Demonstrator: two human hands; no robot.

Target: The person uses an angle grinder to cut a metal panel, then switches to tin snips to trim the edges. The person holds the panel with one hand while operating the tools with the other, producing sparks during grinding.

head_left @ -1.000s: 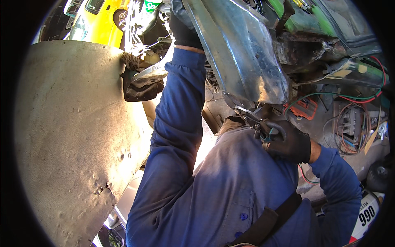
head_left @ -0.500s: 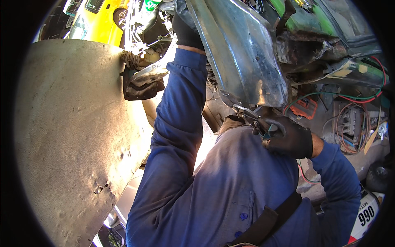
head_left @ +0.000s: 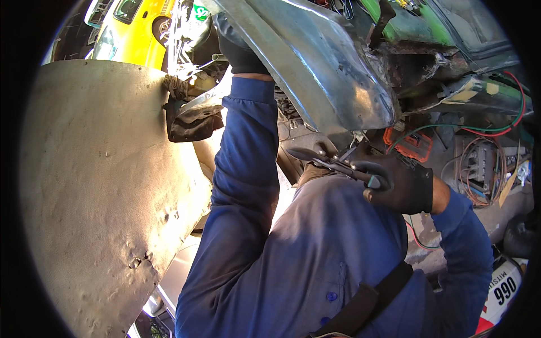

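Note:
A long grey sheet metal panel (head_left: 304, 62) with pressed ridges slants across the upper middle. My left hand (head_left: 239, 48), in a dark glove, grips its left edge near the top; some fingers are hidden behind the metal. In my gloved right hand (head_left: 403, 183) is a pair of tin snips (head_left: 332, 162), held in front of my waist. Their dark pointed jaws face left, just below the panel's lower end and apart from it. A teal end shows on one handle.
A large beige sheet (head_left: 112, 186) fills the left side. Beyond stands a yellow vehicle (head_left: 135, 34). At right are a green car body (head_left: 431, 28), red and green hoses (head_left: 479, 132), an orange case (head_left: 414, 145) and a grey metal part (head_left: 482, 169) on the floor.
The snips have come away from the panel's lower edge, and their jaws now show fully. The panel's upper part has shifted left together with my left hand.

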